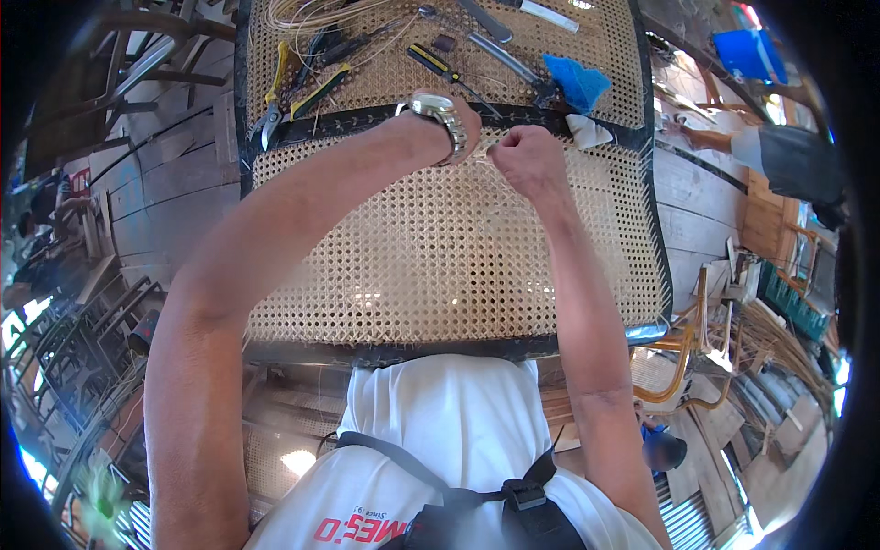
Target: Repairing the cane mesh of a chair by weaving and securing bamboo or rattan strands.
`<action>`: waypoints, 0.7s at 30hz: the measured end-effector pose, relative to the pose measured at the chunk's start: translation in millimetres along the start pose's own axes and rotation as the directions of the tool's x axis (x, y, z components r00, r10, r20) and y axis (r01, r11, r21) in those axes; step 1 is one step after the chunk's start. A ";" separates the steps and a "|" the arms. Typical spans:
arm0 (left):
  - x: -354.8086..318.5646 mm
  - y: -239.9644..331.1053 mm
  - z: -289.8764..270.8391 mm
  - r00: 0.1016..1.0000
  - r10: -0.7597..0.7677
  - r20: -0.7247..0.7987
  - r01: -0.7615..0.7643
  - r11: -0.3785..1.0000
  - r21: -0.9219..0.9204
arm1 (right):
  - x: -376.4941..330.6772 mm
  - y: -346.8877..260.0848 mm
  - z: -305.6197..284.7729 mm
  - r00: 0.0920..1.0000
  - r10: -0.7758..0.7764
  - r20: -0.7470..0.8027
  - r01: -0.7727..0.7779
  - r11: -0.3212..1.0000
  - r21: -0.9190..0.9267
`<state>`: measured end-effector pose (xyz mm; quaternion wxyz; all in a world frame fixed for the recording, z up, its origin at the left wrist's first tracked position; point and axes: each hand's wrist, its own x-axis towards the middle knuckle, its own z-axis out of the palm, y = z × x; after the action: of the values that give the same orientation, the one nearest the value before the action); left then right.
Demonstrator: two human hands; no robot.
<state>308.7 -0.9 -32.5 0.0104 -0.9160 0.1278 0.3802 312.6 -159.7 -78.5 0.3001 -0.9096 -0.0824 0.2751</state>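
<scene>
In front of me is a woven cane panel [412, 266] in a black frame. My right hand [533, 163] is closed in a fist just over the weave, close to the dark crossbar [367, 126]. What its fingers hold, if anything, is hidden. My left hand [466, 117], with a metal wristwatch [438, 111] on the wrist, is bent over the same crossbar, a short way left of the right hand. Its fingers are turned out of sight. A black and yellow screwdriver [435, 62] lies just beyond the left hand. A crumpled white piece [588, 132] rests right of the right hand.
On the far part of the panel lie yellow-handled snips [277, 92], a hammer-like metal tool [509, 60], a blue cloth [576, 82] and coiled cane strands [321, 14]. Another person's arm [710, 139] shows at right. Chair frames [78, 367] stand at left, a bentwood chair [678, 367] at right.
</scene>
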 end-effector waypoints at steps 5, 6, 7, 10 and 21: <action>6.1 10.2 31.1 0.989 -0.053 -0.138 0.028 0.983 -0.182 | -0.6 -7.5 1.0 1.000 0.015 0.007 -0.015 0.992 -0.121; 2.6 9.5 40.9 0.976 -0.036 -0.217 -0.005 0.983 -0.186 | 3.1 0.2 3.1 1.000 0.013 0.028 -0.009 0.990 -0.142; 3.9 7.6 45.8 0.975 -0.035 -0.217 -0.007 0.982 -0.187 | 5.5 7.6 4.5 0.999 0.011 0.050 -0.003 0.987 -0.162; 14.3 -10.5 55.0 0.992 0.036 -0.119 -0.070 0.952 -0.299 | 6.8 14.1 8.2 0.997 0.024 0.071 -0.021 0.998 -0.053; 13.1 -37.6 45.0 0.992 -0.123 0.004 0.116 0.922 -0.370 | -1.9 10.9 36.8 0.969 -0.219 -0.118 0.168 0.925 -0.341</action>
<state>295.5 37.7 -76.5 -0.1405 -0.9113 -0.0019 0.3870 290.6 -150.7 -108.7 0.1755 -0.9527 -0.1932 0.1554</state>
